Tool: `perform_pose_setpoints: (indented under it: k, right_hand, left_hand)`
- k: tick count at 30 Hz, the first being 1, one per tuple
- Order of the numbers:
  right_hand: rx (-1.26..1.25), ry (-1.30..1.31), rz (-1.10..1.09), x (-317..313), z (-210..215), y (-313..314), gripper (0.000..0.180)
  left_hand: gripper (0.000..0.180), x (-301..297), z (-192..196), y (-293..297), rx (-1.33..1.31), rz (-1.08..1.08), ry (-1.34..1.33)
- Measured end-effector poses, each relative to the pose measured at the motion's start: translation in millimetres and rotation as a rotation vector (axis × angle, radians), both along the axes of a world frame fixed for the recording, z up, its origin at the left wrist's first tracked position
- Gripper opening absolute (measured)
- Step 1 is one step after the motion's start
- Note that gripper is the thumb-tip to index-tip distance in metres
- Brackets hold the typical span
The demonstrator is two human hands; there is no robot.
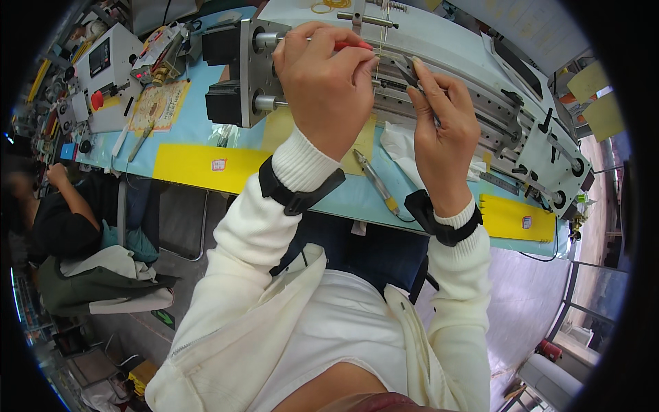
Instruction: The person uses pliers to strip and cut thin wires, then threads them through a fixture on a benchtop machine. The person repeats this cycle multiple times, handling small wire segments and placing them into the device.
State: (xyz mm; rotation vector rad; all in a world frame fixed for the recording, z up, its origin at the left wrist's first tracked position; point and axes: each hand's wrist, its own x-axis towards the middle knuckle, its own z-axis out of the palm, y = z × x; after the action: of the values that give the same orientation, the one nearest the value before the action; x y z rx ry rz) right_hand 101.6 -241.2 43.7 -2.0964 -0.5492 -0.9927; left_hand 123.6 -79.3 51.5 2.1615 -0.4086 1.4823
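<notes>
My left hand [326,89] is closed over a metal rail machine [473,110], its thumb and fingers pinched round a slim red stick-like tool [358,46]. Only part of that tool shows, so its kind is unclear. In my right hand [445,127] is a pair of dark pointed tweezers [405,73], gripped between thumb and fingers. Their tips point toward my left fingertips, over the rails. Thin pale strands [382,41] run upright between the two hands. What lies right at the fingertips is too small to make out.
Black motors [223,103] form the machine's left end; an end plate [556,165] stands right. Nearer me lie a pen-shaped tool [375,180], white tissue [405,147], and yellow strips [199,165]. A white control box [106,75] stands far left. Another person [68,213] sits left.
</notes>
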Motion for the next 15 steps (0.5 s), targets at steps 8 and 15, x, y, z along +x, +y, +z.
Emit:
perform_pose_setpoints:
  k: [8,15]
  right_hand:
    - [-0.076,0.024,-0.041,14,0,8,0.036]
    - [-0.101,0.025,-0.048,15,-3,10,0.036]
  left_hand:
    - [0.011,19,17,-9,-0.228,-0.271,0.183]
    - [0.009,17,16,-11,-0.339,-0.32,0.231]
